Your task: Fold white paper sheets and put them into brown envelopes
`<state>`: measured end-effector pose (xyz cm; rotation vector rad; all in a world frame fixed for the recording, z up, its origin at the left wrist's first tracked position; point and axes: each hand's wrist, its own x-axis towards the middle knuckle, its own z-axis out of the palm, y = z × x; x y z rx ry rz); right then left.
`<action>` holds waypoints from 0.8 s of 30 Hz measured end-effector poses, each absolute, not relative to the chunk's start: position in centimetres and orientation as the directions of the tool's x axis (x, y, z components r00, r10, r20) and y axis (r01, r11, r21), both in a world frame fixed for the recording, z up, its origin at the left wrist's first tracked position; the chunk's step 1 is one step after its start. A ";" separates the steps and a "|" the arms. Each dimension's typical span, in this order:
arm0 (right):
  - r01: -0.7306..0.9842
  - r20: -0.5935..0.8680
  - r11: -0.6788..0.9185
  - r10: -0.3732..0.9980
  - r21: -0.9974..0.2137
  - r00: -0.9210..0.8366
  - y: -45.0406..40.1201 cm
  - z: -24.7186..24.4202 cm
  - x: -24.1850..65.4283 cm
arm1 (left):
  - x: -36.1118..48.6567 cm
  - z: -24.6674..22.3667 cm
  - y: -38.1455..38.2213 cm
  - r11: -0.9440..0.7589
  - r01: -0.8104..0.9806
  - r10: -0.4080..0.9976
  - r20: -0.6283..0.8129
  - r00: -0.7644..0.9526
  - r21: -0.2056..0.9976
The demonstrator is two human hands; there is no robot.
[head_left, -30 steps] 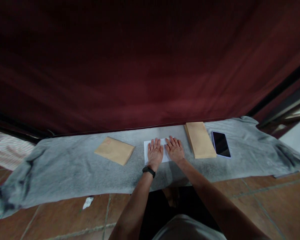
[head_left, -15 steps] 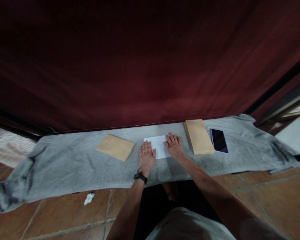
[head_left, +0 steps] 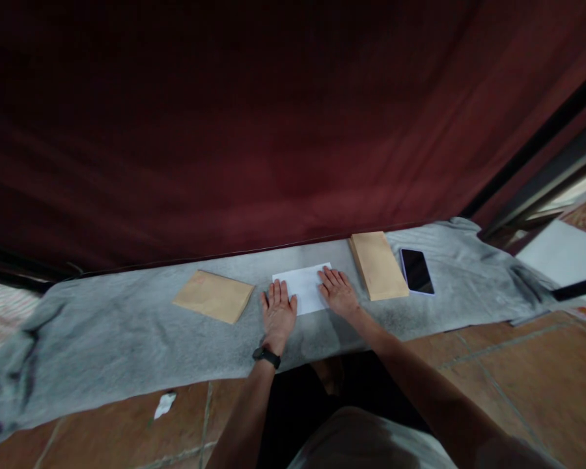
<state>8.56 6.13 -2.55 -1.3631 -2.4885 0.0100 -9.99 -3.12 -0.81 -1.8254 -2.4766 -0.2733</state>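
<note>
A white sheet of paper (head_left: 305,290) lies flat on a grey cloth in front of me. On its left edge rests my left hand (head_left: 279,312), palm down with the fingers stretched out. My right hand (head_left: 338,291) lies over the right side of the paper, fingers spread and pointing up to the left. Neither hand grasps anything. Left of the paper is a brown envelope (head_left: 213,296), set at a slant. Close to the right hand stands a stack of brown envelopes (head_left: 379,266).
The grey cloth (head_left: 127,332) covers a long narrow surface against a dark red panel (head_left: 254,163). A phone (head_left: 417,271) with a dark screen lies right of the stack. On the tiled floor (head_left: 244,397) is a crumpled white scrap (head_left: 165,405).
The camera view has shifted, so the things on the cloth appear slightly further left. My hands are a little further apart on the paper, showing more of it between them.
</note>
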 end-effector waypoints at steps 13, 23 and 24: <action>0.813 0.252 0.567 0.813 -0.134 -0.525 5.9 -2.2 8.7 | -4.1 -0.2 3.9 0.063 0.975 0.995 0.065 -0.079 0.212; 0.815 0.257 0.554 0.824 -0.172 -0.506 5.7 -1.7 8.6 | -5.5 -0.3 3.9 0.091 0.984 0.994 0.044 -0.098 0.152; 0.814 0.257 0.554 0.824 -0.176 -0.505 5.6 -1.7 8.6 | -5.5 -0.3 3.8 0.092 0.984 0.994 0.043 -0.100 0.149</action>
